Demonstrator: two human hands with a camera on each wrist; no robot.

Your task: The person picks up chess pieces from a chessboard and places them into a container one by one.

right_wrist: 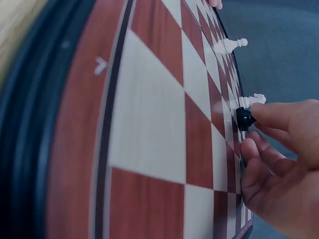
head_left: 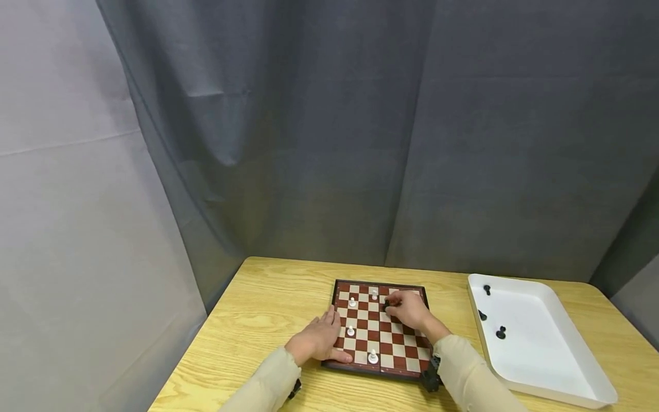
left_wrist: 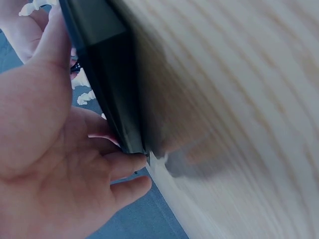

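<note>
A brown and cream chessboard (head_left: pixel 396 337) with a dark rim lies on the table. My left hand (head_left: pixel 320 336) rests along its left side, thumb over the near left part and fingers extended by the edge; the left wrist view shows the fingertips at the black side wall. With thumb and fingers, my right hand (head_left: pixel 409 310) pinches a black chess piece (right_wrist: pixel 244 119) at the board's far middle, its base right at the squares. Close by stands a white knight (right_wrist: pixel 252 100). Other white pieces include a far-left one (head_left: pixel 352 302), a middle one (head_left: pixel 350 331) and a near one (head_left: pixel 373 357).
To the right of the board, a white tray (head_left: pixel 546 343) holds three black chess pieces, among them one lying on its side (head_left: pixel 501 332). The wooden table (head_left: pixel 278 297) ends at a grey curtain (head_left: pixel 329 143) behind.
</note>
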